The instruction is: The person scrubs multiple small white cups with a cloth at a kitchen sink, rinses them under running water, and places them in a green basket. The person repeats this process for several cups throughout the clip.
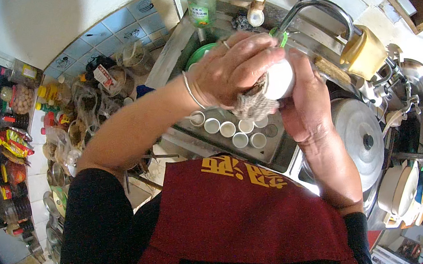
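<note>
Scrubbing white cup (278, 79) w/ cloth (254, 105) (both hands).

Left hand (232, 69) rubs a scrub cloth (252, 103) on the white cup (278, 79) gripped by right hand (305, 101), over sink (280, 149) holding small cups (233, 131).

Your left hand (232, 69): raised at chest height, fingers curled downward, forearm bare, running in from lower left with elbow bent. Your right hand (305, 99): upright just beside it, palm toward the left, fingers closed, forearm rising from below.
</note>
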Available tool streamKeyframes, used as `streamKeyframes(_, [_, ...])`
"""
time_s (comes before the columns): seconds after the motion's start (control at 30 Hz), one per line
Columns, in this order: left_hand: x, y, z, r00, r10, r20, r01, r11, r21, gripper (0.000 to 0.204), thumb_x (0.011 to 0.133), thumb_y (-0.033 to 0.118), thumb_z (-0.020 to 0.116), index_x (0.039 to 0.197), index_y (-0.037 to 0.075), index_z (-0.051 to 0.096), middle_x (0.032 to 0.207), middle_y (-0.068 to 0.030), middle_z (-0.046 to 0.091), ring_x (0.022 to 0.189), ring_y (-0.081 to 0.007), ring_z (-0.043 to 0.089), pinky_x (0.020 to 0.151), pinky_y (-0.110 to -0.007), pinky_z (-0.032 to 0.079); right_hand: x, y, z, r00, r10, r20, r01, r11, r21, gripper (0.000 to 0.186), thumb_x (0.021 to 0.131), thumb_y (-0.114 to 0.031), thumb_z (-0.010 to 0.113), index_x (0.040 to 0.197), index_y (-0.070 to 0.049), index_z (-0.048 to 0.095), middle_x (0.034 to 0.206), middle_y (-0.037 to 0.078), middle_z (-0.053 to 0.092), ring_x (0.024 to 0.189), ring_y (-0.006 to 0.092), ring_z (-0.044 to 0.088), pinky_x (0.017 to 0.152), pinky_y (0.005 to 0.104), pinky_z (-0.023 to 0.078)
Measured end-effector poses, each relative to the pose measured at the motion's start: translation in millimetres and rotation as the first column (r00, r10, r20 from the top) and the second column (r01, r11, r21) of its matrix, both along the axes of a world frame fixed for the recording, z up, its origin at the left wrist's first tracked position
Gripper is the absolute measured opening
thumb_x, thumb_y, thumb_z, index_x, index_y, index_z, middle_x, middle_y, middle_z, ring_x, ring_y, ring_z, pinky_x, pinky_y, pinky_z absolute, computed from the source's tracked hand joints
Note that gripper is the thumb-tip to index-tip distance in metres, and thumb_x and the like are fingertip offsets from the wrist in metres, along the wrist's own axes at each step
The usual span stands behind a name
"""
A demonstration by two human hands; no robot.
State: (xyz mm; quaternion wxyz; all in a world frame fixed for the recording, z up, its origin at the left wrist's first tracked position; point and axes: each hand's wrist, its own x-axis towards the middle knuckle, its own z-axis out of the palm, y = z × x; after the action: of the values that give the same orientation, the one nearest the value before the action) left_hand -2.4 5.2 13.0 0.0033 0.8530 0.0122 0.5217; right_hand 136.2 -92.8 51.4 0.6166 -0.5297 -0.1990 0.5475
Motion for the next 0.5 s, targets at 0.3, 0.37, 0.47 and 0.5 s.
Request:
streamKeyframes(0.3, [-23.4, 17.2, 10.7, 0.998, -0.028, -0.056, 0.037, 0.984, 0.172, 0.055, 0.082, 0.026, 0.076, 0.129, 0.006, 0.057, 0.104, -0.0116, 0.052, 0.092, -0.0264, 0.059, 0.083, -0.041, 0.053, 6.5, -0.3, -0.6, 0.924, 0.113, -0.366, -0.111, 0.993, 0.025, 0.034, 0.101, -0.038, 0.046, 0.107, -0.006, 0.059, 0.089, 0.007, 0.066, 0.071, 0.0174, 0.061, 0.051, 0.0297, 0.042])
streamKeyframes(0.37, [-23.9, 7.3, 12.9, 0.999, -0.050, -0.021, 0.050, 0.998, 0.032, 0.068, 0.078, 0.032, 0.081, 0.127, -0.007, 0.052, 0.111, -0.0196, 0.057, 0.096, -0.0330, 0.062, 0.085, -0.043, 0.054, 7.6, -1.5, 2.2, 0.896, 0.164, -0.413, -0.153, 0.986, 0.060, 0.036, 0.102, -0.037, 0.045, 0.109, -0.004, 0.059, 0.091, 0.008, 0.067, 0.074, 0.0187, 0.063, 0.053, 0.0294, 0.044])
streamKeyframes(0.47, [-13.7, -1.8, -1.2, 0.998, -0.064, 0.008, 0.064, 0.983, -0.169, 0.078, 0.077, 0.039, 0.081, 0.128, -0.009, 0.047, 0.116, -0.0237, 0.059, 0.103, -0.0366, 0.062, 0.091, -0.044, 0.053, -6.8, -4.9, 13.1, 0.930, 0.042, -0.364, -0.061, 0.997, -0.040, 0.037, 0.102, -0.036, 0.046, 0.112, -0.002, 0.058, 0.094, 0.009, 0.068, 0.076, 0.0193, 0.065, 0.057, 0.0302, 0.049])
streamKeyframes(0.5, [-10.3, -4.6, -5.9, 0.998, -0.063, -0.009, 0.059, 0.970, -0.235, 0.079, 0.078, 0.040, 0.081, 0.130, -0.008, 0.046, 0.117, -0.0239, 0.059, 0.105, -0.0368, 0.062, 0.092, -0.044, 0.052, -15.3, -3.2, 17.2, 0.936, -0.110, -0.335, 0.082, 0.992, -0.095, 0.038, 0.103, -0.035, 0.046, 0.109, 0.000, 0.062, 0.095, 0.010, 0.068, 0.074, 0.0197, 0.065, 0.061, 0.0313, 0.051])
